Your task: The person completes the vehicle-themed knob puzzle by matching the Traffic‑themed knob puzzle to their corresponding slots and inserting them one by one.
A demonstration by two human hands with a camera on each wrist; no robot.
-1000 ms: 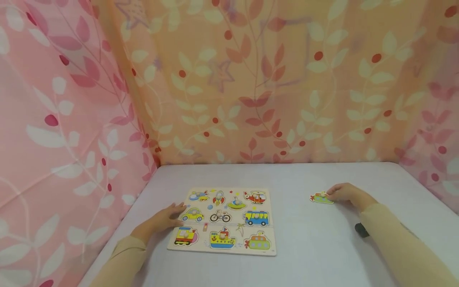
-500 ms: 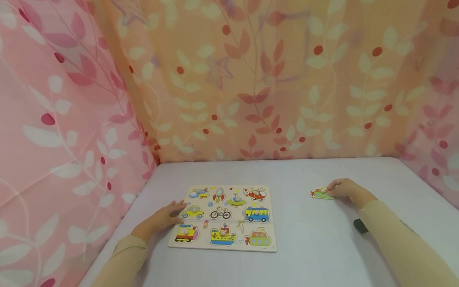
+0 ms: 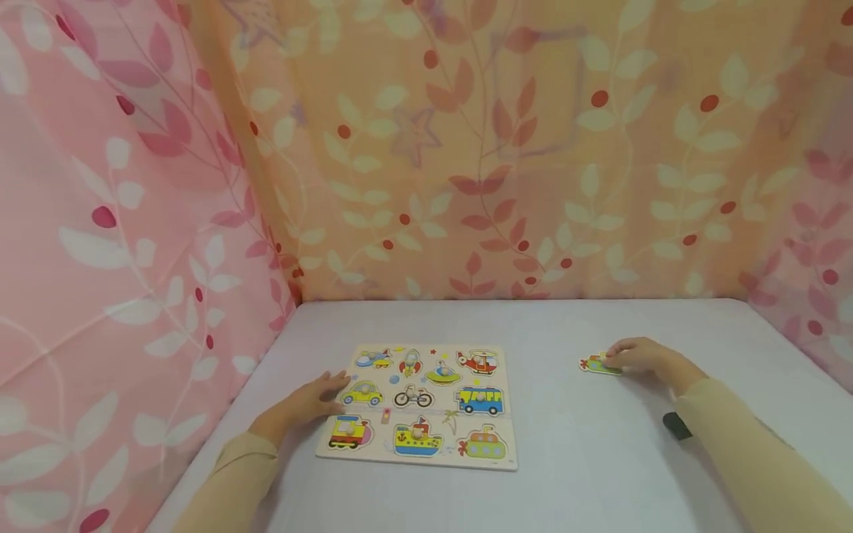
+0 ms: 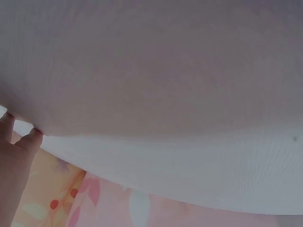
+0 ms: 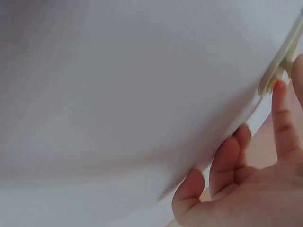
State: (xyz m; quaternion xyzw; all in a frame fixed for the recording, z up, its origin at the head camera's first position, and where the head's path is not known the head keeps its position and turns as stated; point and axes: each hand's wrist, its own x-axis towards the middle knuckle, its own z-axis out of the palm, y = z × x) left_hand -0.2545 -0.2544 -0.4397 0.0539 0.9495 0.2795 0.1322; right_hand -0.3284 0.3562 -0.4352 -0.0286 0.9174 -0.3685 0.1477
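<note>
On the white table a wooden peg puzzle board (image 3: 383, 438) shows vehicle pieces with round knobs. At its lower right a submarine-shaped place (image 3: 484, 446) has no knob on it. My left hand (image 3: 303, 403) rests at the board's left edge, fingers spread, near the yellow car (image 3: 363, 394). To the right, apart from the board, my right hand (image 3: 649, 359) pinches a green and orange submarine puzzle piece (image 3: 591, 364). The right wrist view has the piece (image 5: 274, 73) edge-on, thumb and index finger at its knob, other fingers curled close to the table.
A small dark object (image 3: 677, 426) lies partly behind the right forearm. Floral curtains (image 3: 520, 222) hang behind the table and at both sides. White table surface (image 3: 553, 437) stretches between the board and the right arm.
The right fingers now cover the submarine piece's knob, which half a second ago showed beside them. The left hand stays at the board's edge. The head view shifts slightly.
</note>
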